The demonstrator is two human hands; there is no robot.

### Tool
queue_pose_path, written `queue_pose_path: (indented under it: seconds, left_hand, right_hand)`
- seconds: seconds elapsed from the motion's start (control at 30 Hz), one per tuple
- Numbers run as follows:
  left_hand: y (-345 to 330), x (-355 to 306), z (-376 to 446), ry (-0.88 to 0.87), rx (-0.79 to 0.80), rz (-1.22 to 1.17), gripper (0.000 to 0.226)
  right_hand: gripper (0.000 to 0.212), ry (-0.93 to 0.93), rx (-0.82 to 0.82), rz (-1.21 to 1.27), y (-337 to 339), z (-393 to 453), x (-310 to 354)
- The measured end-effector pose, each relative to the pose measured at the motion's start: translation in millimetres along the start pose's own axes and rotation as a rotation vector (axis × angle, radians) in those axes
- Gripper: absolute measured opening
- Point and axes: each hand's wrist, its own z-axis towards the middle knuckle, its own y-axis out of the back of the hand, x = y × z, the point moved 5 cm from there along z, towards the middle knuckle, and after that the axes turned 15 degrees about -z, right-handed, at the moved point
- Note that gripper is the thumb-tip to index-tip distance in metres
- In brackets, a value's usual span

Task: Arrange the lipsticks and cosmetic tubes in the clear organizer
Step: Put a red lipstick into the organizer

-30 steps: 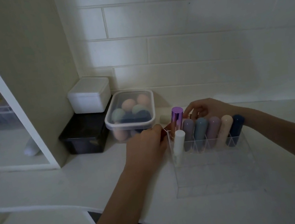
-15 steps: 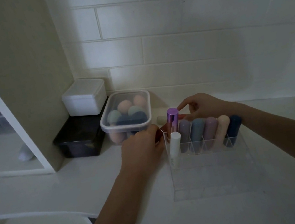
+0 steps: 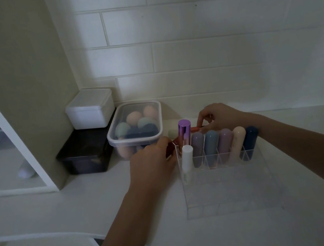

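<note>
A clear organizer (image 3: 232,188) stands on the white counter. Its back row holds several pastel tubes (image 3: 212,144), a dark blue one (image 3: 249,140) at the right end, and a tall purple-capped tube (image 3: 184,134) at the left. A white tube (image 3: 187,161) stands in the slot in front of it. My left hand (image 3: 153,165) is at the organizer's left wall, fingers closed on a dark red lipstick (image 3: 169,149). My right hand (image 3: 220,116) reaches behind the back row and pinches an orange-red tube (image 3: 195,129) lying flat there.
A lidded clear tub of makeup sponges (image 3: 136,127) sits left of the organizer, beside a black box (image 3: 85,151) with a white box (image 3: 90,109) on top. A pale round cap (image 3: 172,133) lies behind the organizer. A tiled wall is behind, a shelf unit (image 3: 23,92) at left.
Both hands stay at the organizer's back left corner. My right hand's fingers have shifted slightly onto the orange-red tube behind the row.
</note>
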Motion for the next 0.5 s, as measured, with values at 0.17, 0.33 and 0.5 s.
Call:
queue_pose_path:
  seconds: [0.17, 0.33, 0.5]
  left_hand:
    - [-4.0, 4.8, 0.2, 0.025, 0.049, 0.029, 0.022]
    - [-4.4, 5.6, -2.8, 0.058, 0.077, -0.013, 0.023]
    - [-2.3, 2.7, -8.6, 0.054, 0.108, -0.005, 0.025]
  right_hand:
    - [0.005, -0.085, -0.12, 0.247, 31.2, -12.5, -6.4]
    - [0.006, -0.154, -0.142, 0.483, 63.9, -45.6, -4.4]
    - [0.021, -0.058, -0.315, 0.631, 93.1, -85.4, 28.3]
